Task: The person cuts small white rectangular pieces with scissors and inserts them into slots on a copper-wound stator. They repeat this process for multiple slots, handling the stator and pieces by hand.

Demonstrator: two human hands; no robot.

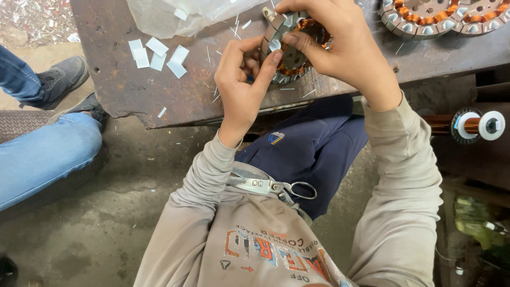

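At the near edge of the rusty metal table (122,79), both hands hold a round stator (292,50) wound with copper wire. The right hand (340,45) grips it from above, fingers curled over its rim, while the left hand (241,79) pinches its toothed edge between thumb and fingers. White paper slips (156,56) lie toward the table's left side, and scissors (265,185) rest on the person's lap.

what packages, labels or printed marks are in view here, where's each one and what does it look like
Clear plastic bag: top of the rusty table, crumpled, holding white slips.
Small logo patch: on the navy trousers, blue and yellow stripes.
Shirt print: chest of the beige sweatshirt, orange and grey lettering.
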